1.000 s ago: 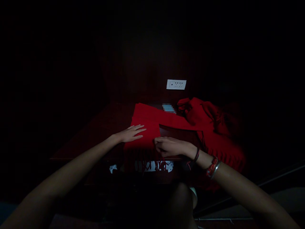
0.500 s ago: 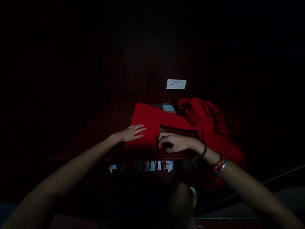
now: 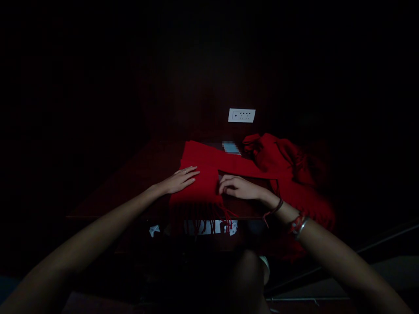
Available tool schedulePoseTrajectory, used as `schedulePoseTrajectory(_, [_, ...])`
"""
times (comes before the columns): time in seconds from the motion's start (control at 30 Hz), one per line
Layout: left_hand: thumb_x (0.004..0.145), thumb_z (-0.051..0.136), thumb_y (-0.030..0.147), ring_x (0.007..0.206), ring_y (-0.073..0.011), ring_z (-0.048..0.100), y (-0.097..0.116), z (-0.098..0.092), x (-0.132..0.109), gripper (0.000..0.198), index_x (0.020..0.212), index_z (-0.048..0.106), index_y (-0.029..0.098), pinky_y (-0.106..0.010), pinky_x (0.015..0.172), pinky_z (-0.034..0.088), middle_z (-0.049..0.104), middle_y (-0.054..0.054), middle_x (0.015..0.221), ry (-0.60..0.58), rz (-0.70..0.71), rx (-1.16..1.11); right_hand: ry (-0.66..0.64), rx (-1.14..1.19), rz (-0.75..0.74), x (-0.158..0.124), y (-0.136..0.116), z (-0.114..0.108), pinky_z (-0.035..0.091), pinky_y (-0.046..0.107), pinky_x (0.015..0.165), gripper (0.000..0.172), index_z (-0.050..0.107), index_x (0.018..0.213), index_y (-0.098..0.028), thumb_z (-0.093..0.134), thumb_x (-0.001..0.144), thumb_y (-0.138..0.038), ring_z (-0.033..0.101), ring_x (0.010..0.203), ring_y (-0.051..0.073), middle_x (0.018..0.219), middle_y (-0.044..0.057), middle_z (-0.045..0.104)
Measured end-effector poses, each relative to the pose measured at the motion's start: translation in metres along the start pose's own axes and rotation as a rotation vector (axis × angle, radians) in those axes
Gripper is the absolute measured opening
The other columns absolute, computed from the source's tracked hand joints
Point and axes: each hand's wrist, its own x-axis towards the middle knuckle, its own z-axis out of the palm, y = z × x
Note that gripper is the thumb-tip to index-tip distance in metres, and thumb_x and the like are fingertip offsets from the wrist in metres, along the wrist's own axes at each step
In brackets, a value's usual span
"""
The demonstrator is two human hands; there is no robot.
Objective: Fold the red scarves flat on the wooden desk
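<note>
A red fringed scarf (image 3: 203, 187) lies folded over at its left end on a dark wooden tabletop (image 3: 131, 187). Its tassels hang over the front edge. My left hand (image 3: 180, 180) rests flat on the folded part near its left side, fingers stretched out. At the right border of that part is my right hand (image 3: 238, 187), its fingers curled in and closed on the scarf's edge; the fingertips are partly hidden. A strip of the scarf runs right into a loose heap of red cloth (image 3: 278, 157).
A pale, pixelated flat object (image 3: 231, 148) lies behind the scarf. On the dark wall is a white power socket (image 3: 241, 115). White papers (image 3: 203, 226) sit on a shelf beneath the tabletop. A knee (image 3: 250, 266) shows below. The surroundings are very dark.
My right hand has moved up along the scarf's right edge, away from the tassels, which now splay rightward there. My left hand has shifted only slightly.
</note>
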Motion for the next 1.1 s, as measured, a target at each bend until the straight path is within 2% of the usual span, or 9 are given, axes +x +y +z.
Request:
schedulePoseTrajectory(0.07, [0.084, 0.018, 0.051, 0.125, -0.0204, 0.009, -0.002, 0.003, 0.0, 0.053, 0.13, 0.021, 0.025, -0.039, 0.099, 0.012, 0.01, -0.004, 0.139, -0.025, -0.067, 0.017, 0.063, -0.102, 0.096, 0.005, 0.007, 0.013, 0.034, 0.033, 0.086, 0.027, 0.053, 0.101, -0.014, 0.045, 0.077, -0.025, 0.044, 0.095, 0.016, 0.1, 0.009, 0.049])
schedulePoseTrajectory(0.2, [0.081, 0.02, 0.055, 0.125, -0.0233, 0.005, -0.004, 0.008, -0.003, 0.057, 0.131, 0.016, 0.027, -0.043, 0.098, 0.012, 0.009, -0.004, 0.139, -0.157, -0.094, 0.01, -0.058, -0.201, 0.217, 0.003, 0.013, 0.036, 0.023, 0.041, 0.094, 0.059, 0.033, 0.125, -0.016, 0.042, 0.076, -0.048, 0.028, 0.116, 0.024, 0.127, 0.013, 0.032])
schedulePoseTrajectory(0.33, [0.082, 0.017, 0.054, 0.126, -0.0223, 0.003, -0.007, 0.006, -0.004, 0.057, 0.131, 0.017, 0.026, -0.042, 0.099, 0.011, 0.004, -0.004, 0.139, -0.029, -0.119, 0.033, -0.15, -0.214, 0.264, -0.003, 0.013, 0.032, 0.015, 0.045, 0.098, 0.078, 0.029, 0.128, -0.014, 0.041, 0.068, -0.062, 0.018, 0.122, 0.029, 0.133, 0.014, 0.024])
schedulePoseTrajectory(0.47, [0.082, 0.018, 0.054, 0.125, -0.0245, -0.001, -0.018, 0.001, 0.012, 0.059, 0.131, 0.018, 0.023, -0.043, 0.099, 0.011, 0.0, -0.004, 0.139, 0.173, -0.238, 0.066, 0.038, -0.259, 0.272, 0.015, 0.019, 0.02, 0.017, 0.043, 0.098, 0.07, 0.033, 0.125, -0.014, 0.035, 0.073, -0.061, 0.019, 0.122, 0.025, 0.131, 0.014, 0.027])
schedulePoseTrajectory(0.57, [0.081, 0.017, 0.055, 0.125, -0.0257, 0.0, -0.03, 0.002, 0.029, 0.062, 0.132, 0.013, 0.021, -0.044, 0.098, 0.015, 0.001, -0.006, 0.139, 0.185, -0.311, 0.058, 0.148, -0.328, 0.337, 0.036, 0.031, 0.023, 0.011, 0.047, 0.098, 0.072, 0.023, 0.13, -0.016, 0.03, 0.074, -0.061, 0.006, 0.125, 0.026, 0.136, 0.014, 0.016])
schedulePoseTrajectory(0.73, [0.078, 0.012, 0.06, 0.124, -0.0265, 0.006, -0.043, 0.007, 0.038, 0.066, 0.132, 0.013, 0.022, -0.05, 0.094, 0.016, 0.007, -0.01, 0.137, -0.136, -0.298, 0.02, -0.104, -0.319, 0.522, 0.048, 0.049, 0.033, 0.008, 0.051, 0.096, 0.076, 0.016, 0.132, -0.019, 0.022, 0.073, -0.066, 0.002, 0.124, 0.031, 0.138, 0.013, 0.006])
schedulePoseTrajectory(0.83, [0.073, 0.019, 0.067, 0.124, -0.0285, 0.004, -0.044, 0.001, 0.037, 0.073, 0.132, 0.013, 0.023, -0.052, 0.094, 0.015, 0.003, -0.011, 0.137, -0.217, -0.278, -0.012, -0.155, -0.28, 0.499, 0.049, 0.051, 0.024, 0.009, 0.051, 0.096, 0.077, 0.019, 0.132, -0.021, 0.025, 0.071, -0.067, 0.006, 0.124, 0.031, 0.138, 0.012, 0.01])
schedulePoseTrajectory(1.0, [0.076, 0.019, 0.063, 0.125, -0.027, 0.002, -0.046, -0.012, 0.049, 0.068, 0.13, 0.022, 0.023, -0.046, 0.097, 0.013, 0.002, -0.009, 0.138, 0.052, -0.298, 0.012, 0.081, -0.27, 0.448, 0.067, 0.052, 0.002, 0.01, 0.052, 0.096, 0.071, 0.014, 0.132, -0.022, 0.02, 0.075, -0.063, 0.004, 0.125, 0.028, 0.138, 0.008, 0.012])
schedulePoseTrajectory(1.1, [0.076, 0.019, 0.064, 0.125, -0.027, 0.0, -0.048, -0.002, 0.051, 0.067, 0.131, 0.019, 0.026, -0.045, 0.098, 0.012, 0.0, -0.007, 0.139, -0.005, -0.243, -0.01, -0.026, -0.242, 0.434, 0.07, 0.056, 0.011, 0.008, 0.055, 0.095, 0.072, 0.013, 0.133, -0.019, 0.02, 0.075, -0.063, 0.002, 0.125, 0.029, 0.138, 0.008, 0.011])
